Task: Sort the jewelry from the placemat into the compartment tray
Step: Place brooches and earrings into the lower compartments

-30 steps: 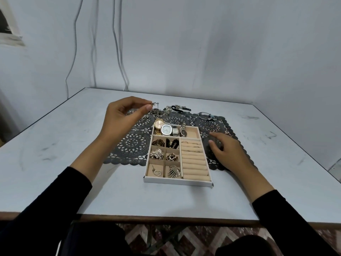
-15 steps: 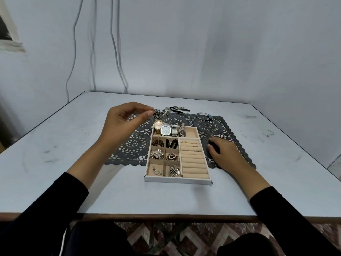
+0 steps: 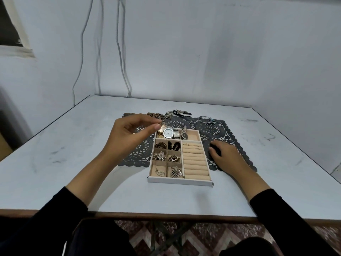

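Observation:
A beige compartment tray (image 3: pixel 180 180) lies on a dark lace placemat (image 3: pixel 230 137). Its back compartment holds several watches (image 3: pixel 168 133); the left cells hold brooches and earrings, and the ring rolls on the right carry a few rings. My left hand (image 3: pixel 127 137) hovers over the tray's back left corner and pinches a small metal piece (image 3: pixel 163 124) between thumb and forefinger. My right hand (image 3: pixel 225 154) rests on the placemat just right of the tray, fingers loosely bent. More jewelry lies at the mat's far edge: a gold chain bracelet (image 3: pixel 156 115), a black piece (image 3: pixel 181 112) and a silver bangle (image 3: pixel 204 119).
The pale table (image 3: pixel 73 163) reaches to a wall corner at the back. Its front edge runs just below my sleeves. Cables hang down the wall behind the table's back left corner.
My left hand has come down and right toward the tray's watch compartment with the small piece still pinched. My right hand has slid slightly nearer the tray.

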The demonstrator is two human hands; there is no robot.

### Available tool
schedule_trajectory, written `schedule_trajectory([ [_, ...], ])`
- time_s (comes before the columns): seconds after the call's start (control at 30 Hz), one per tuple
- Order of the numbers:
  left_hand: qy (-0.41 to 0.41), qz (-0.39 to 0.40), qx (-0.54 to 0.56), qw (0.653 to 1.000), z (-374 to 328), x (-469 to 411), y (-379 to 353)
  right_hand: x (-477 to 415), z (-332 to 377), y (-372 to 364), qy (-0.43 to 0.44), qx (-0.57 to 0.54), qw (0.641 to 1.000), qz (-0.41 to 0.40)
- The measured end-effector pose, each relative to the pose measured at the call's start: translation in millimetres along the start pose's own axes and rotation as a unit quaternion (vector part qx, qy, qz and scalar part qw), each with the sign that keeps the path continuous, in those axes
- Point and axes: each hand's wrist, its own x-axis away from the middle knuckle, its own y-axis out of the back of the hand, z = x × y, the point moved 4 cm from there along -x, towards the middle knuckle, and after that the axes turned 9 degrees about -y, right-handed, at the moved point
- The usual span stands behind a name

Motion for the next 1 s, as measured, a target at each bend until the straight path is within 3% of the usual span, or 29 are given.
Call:
schedule_trajectory([
  [0.63,0.014,0.005,0.016,1.0,11,19,0,2,2,2,0.007,-0.003,1.0,-0.01],
  [1.0,0.045,0.072,0.025,0.996,18,29,-10,3,3,3,0.013,-0.01,1.0,-0.008],
])
